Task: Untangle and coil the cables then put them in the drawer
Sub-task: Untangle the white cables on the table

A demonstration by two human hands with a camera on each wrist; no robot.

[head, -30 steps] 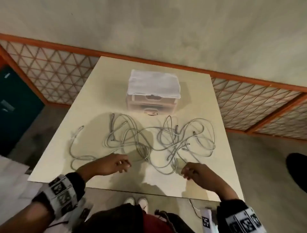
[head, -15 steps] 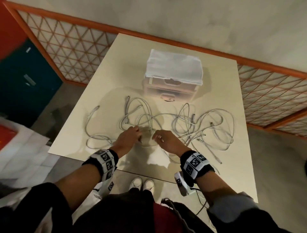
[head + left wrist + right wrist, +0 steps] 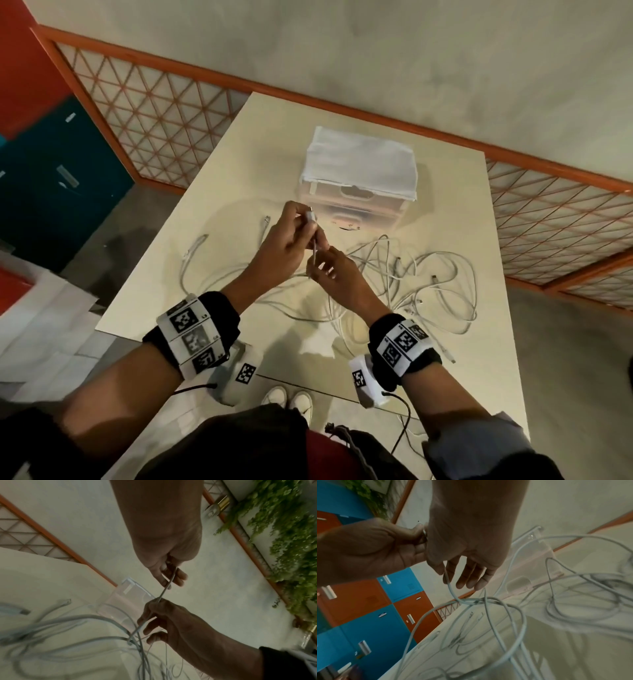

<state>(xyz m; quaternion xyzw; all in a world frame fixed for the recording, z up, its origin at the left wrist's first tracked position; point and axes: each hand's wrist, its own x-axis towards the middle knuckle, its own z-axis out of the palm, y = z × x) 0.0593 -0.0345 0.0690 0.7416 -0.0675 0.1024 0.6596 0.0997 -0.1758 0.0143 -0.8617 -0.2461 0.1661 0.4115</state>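
Observation:
Several white cables (image 3: 428,284) lie tangled on the cream table (image 3: 274,137), mostly right of centre. My left hand (image 3: 306,219) is raised above the table and pinches the plug end of one white cable (image 3: 313,240). Just below it, my right hand (image 3: 317,265) pinches the same cable, which runs down into the tangle. The left wrist view shows that cable (image 3: 167,586) taut between the left hand (image 3: 171,577) and the right hand (image 3: 157,601). In the right wrist view my right hand (image 3: 447,577) holds the strand. The clear drawer unit (image 3: 359,202) stands shut behind the hands.
A white cloth (image 3: 359,157) covers the drawer unit's top. Two loose cable ends (image 3: 197,245) lie at the table's left. Blue and orange lockers (image 3: 376,601) stand to the left, and an orange lattice railing (image 3: 154,113) runs behind the table.
Both hands have lifted off the table and come together, raising one cable's plug end out of the tangle. The head view has swung right and closer.

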